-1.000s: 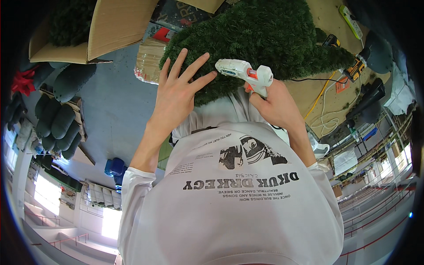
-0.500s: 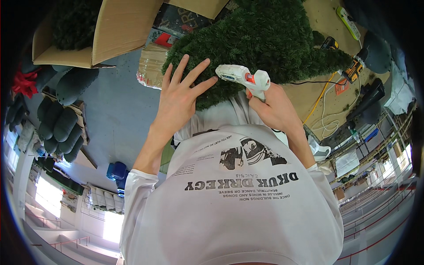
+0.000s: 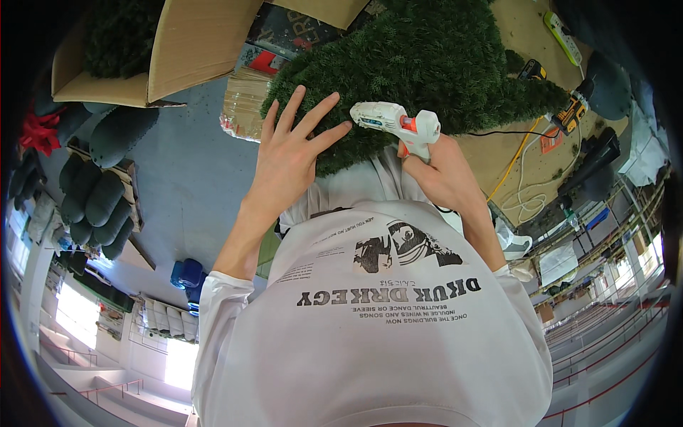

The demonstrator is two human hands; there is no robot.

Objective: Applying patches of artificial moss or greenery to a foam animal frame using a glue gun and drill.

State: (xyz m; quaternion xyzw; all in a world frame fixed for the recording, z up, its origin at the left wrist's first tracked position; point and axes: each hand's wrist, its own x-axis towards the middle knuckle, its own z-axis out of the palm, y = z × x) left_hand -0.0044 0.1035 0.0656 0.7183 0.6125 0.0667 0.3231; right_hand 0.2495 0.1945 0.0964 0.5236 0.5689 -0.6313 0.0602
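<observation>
A large mass of artificial evergreen foliage [image 3: 413, 67] lies in front of me, its near edge against my lap. Over its left side my left hand [image 3: 292, 146] rests with the fingers spread, holding nothing. My right hand [image 3: 448, 171] grips the handle of a white and orange hot glue gun [image 3: 388, 117]. The nozzle points left toward my left index finger and stays apart from it, above the greenery. Part of the right hand's fingers is hidden behind the glue gun.
An open cardboard box [image 3: 199, 50] holding greenery stands at the far left, near a taped cardboard bundle [image 3: 245, 103]. On the right-hand board [image 3: 512, 164] are a yellow and black power drill [image 3: 569, 110], loose cables and a green-white power strip [image 3: 562, 37]. Dark oval pieces [image 3: 99, 203] are stacked at left.
The glue gun in my right hand has shifted slightly to the right and turned a little. My left hand stays in nearly the same place.
</observation>
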